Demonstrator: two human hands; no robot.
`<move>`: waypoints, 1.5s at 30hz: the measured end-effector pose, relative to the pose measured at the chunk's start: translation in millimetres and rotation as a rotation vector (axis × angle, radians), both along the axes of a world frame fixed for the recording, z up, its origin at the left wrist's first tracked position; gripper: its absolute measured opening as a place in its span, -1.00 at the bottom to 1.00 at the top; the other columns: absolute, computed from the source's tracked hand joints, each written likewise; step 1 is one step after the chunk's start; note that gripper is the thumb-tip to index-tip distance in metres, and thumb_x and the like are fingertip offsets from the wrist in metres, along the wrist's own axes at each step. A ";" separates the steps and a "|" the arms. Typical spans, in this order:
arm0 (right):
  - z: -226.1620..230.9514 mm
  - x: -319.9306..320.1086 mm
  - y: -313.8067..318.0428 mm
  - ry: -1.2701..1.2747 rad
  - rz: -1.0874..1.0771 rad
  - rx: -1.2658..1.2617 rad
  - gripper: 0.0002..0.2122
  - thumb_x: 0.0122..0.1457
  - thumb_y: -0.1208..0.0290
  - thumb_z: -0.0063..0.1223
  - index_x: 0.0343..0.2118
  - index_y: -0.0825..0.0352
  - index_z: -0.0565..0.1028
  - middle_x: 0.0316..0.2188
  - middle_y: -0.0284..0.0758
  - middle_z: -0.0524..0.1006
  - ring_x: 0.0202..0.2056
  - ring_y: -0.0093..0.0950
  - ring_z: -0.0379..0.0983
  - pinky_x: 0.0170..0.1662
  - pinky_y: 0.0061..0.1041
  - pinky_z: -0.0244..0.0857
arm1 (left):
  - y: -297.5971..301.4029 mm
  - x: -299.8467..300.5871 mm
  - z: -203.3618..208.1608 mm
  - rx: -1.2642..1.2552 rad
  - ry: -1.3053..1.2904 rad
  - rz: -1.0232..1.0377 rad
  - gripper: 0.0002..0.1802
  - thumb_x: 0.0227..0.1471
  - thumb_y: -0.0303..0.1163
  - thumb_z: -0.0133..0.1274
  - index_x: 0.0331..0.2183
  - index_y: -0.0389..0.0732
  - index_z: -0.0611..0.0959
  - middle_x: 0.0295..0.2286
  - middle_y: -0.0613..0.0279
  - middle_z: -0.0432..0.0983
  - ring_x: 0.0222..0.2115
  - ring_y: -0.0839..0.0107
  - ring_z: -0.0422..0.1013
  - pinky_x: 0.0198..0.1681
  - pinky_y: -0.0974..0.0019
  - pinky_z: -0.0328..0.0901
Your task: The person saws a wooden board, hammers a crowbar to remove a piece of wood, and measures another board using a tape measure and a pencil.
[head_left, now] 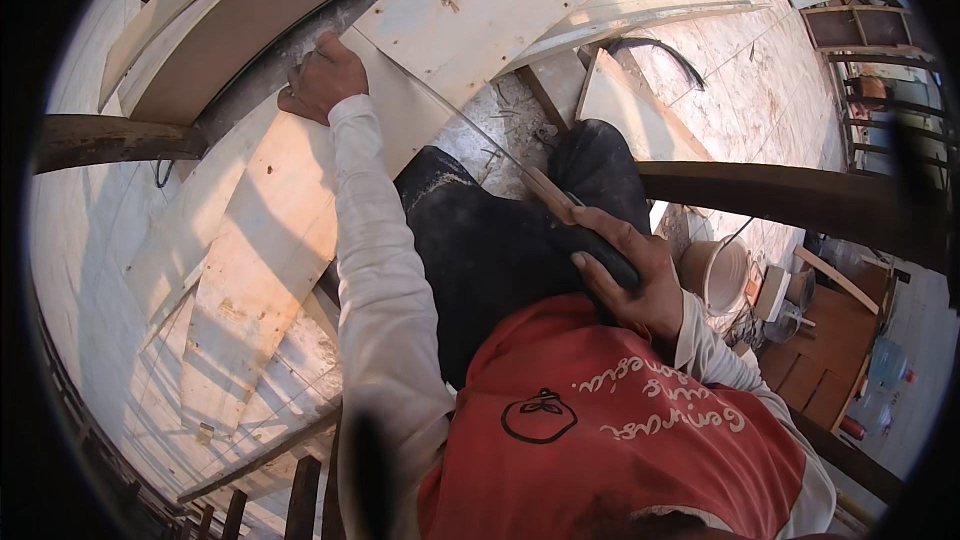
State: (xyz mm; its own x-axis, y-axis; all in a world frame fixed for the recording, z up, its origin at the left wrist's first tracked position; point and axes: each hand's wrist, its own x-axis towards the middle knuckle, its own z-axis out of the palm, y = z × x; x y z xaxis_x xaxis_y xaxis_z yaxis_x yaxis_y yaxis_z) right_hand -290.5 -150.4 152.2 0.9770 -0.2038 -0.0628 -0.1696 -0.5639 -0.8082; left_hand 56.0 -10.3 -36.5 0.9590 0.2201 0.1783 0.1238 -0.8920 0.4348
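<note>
Saw (545, 190), likely springy, is best held by its handle (612, 260), clasped in right grip (645, 272); whether left grip (326, 80) pinches board (398, 108) cannot be told.

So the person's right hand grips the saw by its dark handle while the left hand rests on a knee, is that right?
Not quite: the left hand is on the pale board, as the head view shows. The right hand does grip the saw by its dark handle.

Two hands (328, 78) (652, 270) — one saw (548, 194), one shirt (620, 410)
</note>
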 end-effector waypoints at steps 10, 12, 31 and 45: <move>51.6 -55.3 -10.8 0.119 0.010 0.042 -0.52 0.13 0.64 0.18 0.15 0.38 0.39 -0.10 -0.10 0.63 -0.18 -0.35 0.66 -0.12 -0.52 0.48 | 4.5 -3.3 7.1 0.006 0.082 0.011 -0.35 0.20 -0.04 -0.38 -0.39 -0.11 0.80 -0.29 0.15 0.70 -0.05 0.27 0.45 0.16 0.07 -0.04; 42.1 -55.4 -14.1 0.085 0.025 0.015 -0.52 0.13 0.65 0.18 0.14 0.40 0.39 -0.11 -0.11 0.63 -0.18 -0.34 0.66 -0.11 -0.53 0.48 | -3.2 -5.2 6.6 -0.016 0.033 -0.002 -0.36 0.20 -0.04 -0.37 -0.38 -0.11 0.80 -0.29 0.15 0.69 -0.05 0.26 0.45 0.15 0.08 -0.03; -72.5 74.2 -0.9 -0.046 -0.006 0.047 -0.58 0.18 0.54 0.17 0.13 0.33 0.44 -0.26 -0.16 0.64 -0.35 -0.48 0.61 -0.26 -0.53 0.44 | -10.7 1.9 3.1 -0.015 -0.063 -0.039 -0.39 0.17 -0.02 -0.31 -0.42 -0.12 0.80 -0.33 0.18 0.70 -0.07 0.27 0.46 0.18 0.06 -0.05; -47.8 46.9 2.8 0.013 -0.052 0.048 -0.58 0.14 0.46 0.23 0.09 0.25 0.47 -0.24 -0.08 0.64 -0.29 -0.16 0.64 -0.20 -0.40 0.50 | -8.6 5.6 7.6 0.001 0.048 -0.021 -0.40 0.17 -0.01 -0.29 -0.43 -0.08 0.80 -0.31 0.20 0.70 -0.08 0.23 0.46 0.17 0.05 -0.03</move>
